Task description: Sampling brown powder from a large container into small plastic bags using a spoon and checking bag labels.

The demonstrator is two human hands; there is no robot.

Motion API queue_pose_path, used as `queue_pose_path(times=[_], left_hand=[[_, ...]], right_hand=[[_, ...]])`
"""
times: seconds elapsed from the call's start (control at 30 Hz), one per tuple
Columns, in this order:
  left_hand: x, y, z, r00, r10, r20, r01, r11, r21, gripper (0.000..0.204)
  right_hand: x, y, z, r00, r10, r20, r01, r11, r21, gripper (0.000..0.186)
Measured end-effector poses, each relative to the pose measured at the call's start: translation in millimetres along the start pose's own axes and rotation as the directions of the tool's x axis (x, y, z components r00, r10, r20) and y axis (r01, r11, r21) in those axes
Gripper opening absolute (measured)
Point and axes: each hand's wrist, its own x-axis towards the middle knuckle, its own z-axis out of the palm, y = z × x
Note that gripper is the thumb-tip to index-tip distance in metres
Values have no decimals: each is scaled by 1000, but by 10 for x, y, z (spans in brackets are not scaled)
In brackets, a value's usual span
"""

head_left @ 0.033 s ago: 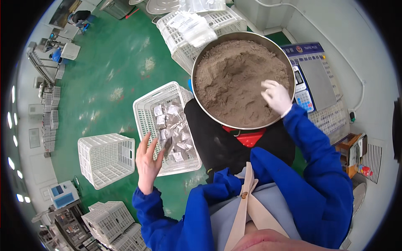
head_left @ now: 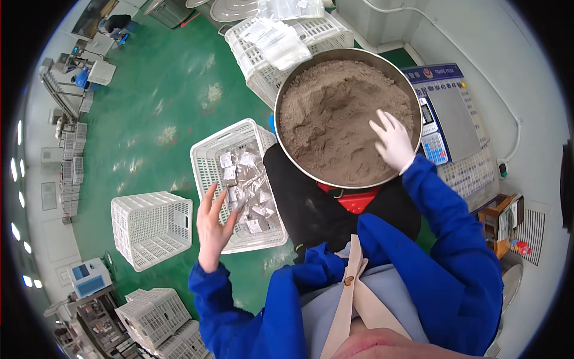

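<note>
A wide round metal basin point(head_left: 286, 146) in front of me is filled with grey-brown powder point(head_left: 335, 113), hollowed in the middle. Over the powder's right side is my right hand point(head_left: 394, 142) in a white glove, its fingers spread and nothing in them. My bare left hand point(head_left: 213, 230) hovers at the near left edge of a white plastic crate point(head_left: 206, 146), fingers apart. Inside that crate lie many small clear packets point(head_left: 248, 179) with white labels. A dark grey patch shows by my left thumb tip; I cannot tell if it is a packet.
Right of the basin stands a weighing scale point(head_left: 454, 122) with a blue keypad. Behind it, clear bags point(head_left: 278, 45) lie on an upturned white crate point(head_left: 257, 75). Another white crate point(head_left: 149, 230) rests on the green floor at left. A person point(head_left: 116, 24) sits far off.
My right hand's fingers have spread apart and stretched forward over the powder. My left hand has shifted only slightly.
</note>
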Motion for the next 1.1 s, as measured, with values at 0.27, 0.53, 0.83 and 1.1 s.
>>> queue_pose_path(times=[0.27,0.53,0.83,1.1], left_hand=[[2359,2,1209,951,68,-302,-157,947,-280,36],[3979,-320,1859,962,-13,-273,-28,989,-143,45],[3973,-189,1825,999,36,18,-33,991,-126,60],[3971,-226,1869,997,-18,-80,-1,972,-234,51]], right_hand=[[-527,-495,586,950,312,18,-309,927,215,65],[-524,-604,705,933,358,-42,-341,914,218,39],[-552,-536,687,930,368,11,-362,910,203,29],[-530,-519,714,935,355,-1,-347,916,203,26]])
